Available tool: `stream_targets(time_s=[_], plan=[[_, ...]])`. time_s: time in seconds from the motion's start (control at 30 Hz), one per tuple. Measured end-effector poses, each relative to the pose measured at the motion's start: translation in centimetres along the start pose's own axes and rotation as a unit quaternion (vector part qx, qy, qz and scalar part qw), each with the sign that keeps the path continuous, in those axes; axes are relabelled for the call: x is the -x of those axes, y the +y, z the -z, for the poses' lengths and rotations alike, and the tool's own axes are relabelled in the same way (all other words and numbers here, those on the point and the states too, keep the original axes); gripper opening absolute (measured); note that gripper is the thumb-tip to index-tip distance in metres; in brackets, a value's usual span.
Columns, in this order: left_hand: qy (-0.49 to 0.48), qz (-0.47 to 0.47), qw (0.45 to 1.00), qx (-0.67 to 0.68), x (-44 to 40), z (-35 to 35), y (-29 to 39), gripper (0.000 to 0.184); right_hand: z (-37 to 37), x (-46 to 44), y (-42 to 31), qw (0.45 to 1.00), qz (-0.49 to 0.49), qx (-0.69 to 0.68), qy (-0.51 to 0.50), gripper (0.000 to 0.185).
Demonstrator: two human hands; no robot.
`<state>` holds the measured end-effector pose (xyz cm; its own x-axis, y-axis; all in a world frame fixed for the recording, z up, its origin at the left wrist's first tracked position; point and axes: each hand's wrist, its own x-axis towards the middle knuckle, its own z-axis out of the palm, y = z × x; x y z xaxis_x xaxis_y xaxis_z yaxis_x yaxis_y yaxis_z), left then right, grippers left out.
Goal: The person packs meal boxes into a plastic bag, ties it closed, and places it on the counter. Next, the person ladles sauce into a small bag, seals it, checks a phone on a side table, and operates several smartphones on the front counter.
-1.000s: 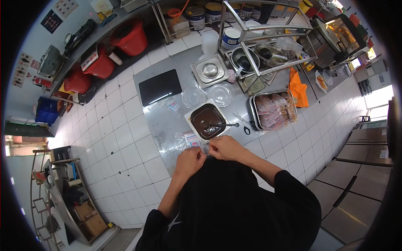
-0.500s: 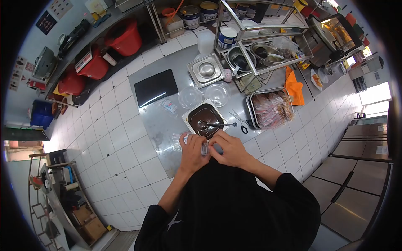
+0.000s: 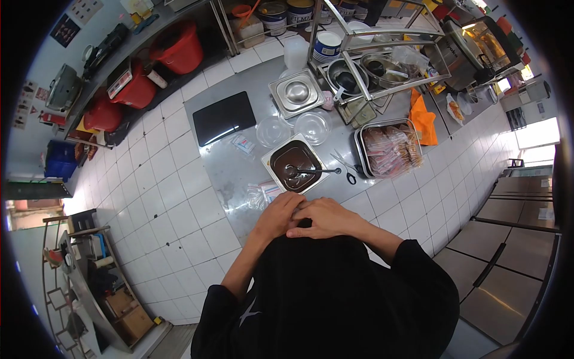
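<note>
My left hand and my right hand are pressed together close to my body, at the table's near edge. The left fingers are bent inward, and the right fingers curl over them with the thumb below. Whatever lies between them is hidden. Just beyond my hands sits a square metal pan of dark brown sauce, with a black-handled ladle resting in it. Clear plastic bags lie left of the pan. Scissors with black handles lie to its right.
A metal tray of packed bags stands at the right, by an orange cloth. Behind the pan are clear round lids, a steel container and a black board. A metal rack holds bowls and pans.
My hands have drawn slightly toward my body and closed over each other. The small clear plastic bag that showed between them is now out of sight.
</note>
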<state>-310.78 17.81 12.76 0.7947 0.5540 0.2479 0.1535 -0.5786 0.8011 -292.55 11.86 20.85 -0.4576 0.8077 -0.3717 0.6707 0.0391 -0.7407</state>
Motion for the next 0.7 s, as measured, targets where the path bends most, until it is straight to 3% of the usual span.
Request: stream_targets(time_s=[0.4, 0.7], plan=[[0.011, -0.013, 0.999, -0.033, 0.6, -2.0, -0.2, 0.039, -1.2, 0.0, 0.7, 0.997, -0.02, 0.057, -0.04, 0.07], [0.011, 0.03, 0.999, -0.041, 1.7, -3.1, -0.5, 0.043, -2.4, 0.4, 2.5, 0.999, 0.027, 0.034, 0.022, 0.065]])
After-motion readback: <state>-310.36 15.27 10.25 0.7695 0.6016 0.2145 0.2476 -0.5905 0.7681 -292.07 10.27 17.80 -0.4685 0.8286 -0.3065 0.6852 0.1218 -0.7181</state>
